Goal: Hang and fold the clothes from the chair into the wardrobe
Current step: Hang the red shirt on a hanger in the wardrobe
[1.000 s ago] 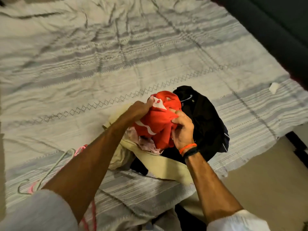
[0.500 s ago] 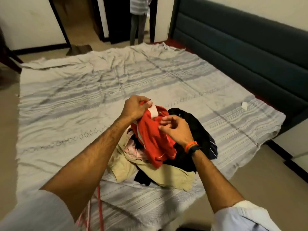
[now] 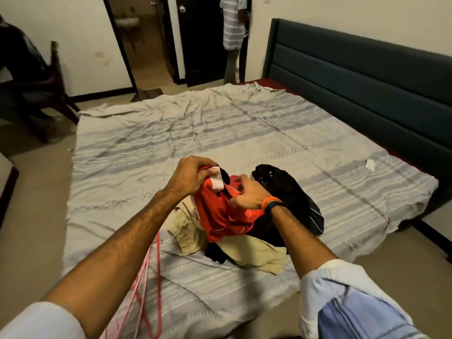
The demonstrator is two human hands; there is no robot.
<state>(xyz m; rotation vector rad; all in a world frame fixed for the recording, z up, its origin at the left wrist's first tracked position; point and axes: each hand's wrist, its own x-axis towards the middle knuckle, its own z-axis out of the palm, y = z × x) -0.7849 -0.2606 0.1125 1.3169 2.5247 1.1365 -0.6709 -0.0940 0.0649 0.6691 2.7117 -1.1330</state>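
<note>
Your left hand (image 3: 189,174) and right hand (image 3: 247,194) both gripped one red shirt (image 3: 220,216), hanging lengthwise down toward the bed's (image 3: 146,148) near edge.

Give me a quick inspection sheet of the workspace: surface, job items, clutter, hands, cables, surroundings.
Surface: bed sheet, grey striped, wrinkled.
Job's things: red garment lifted above a pile with a black garment and beige garment; pink hangers lie at the near edge.
Clutter: small white scrap near the headboard side.
Hands: left hand grips the red garment's top; right hand pinches its cloth.
Cables: nothing seen.
Surroundings: dark headboard, chair at left, person standing in doorway.
</note>
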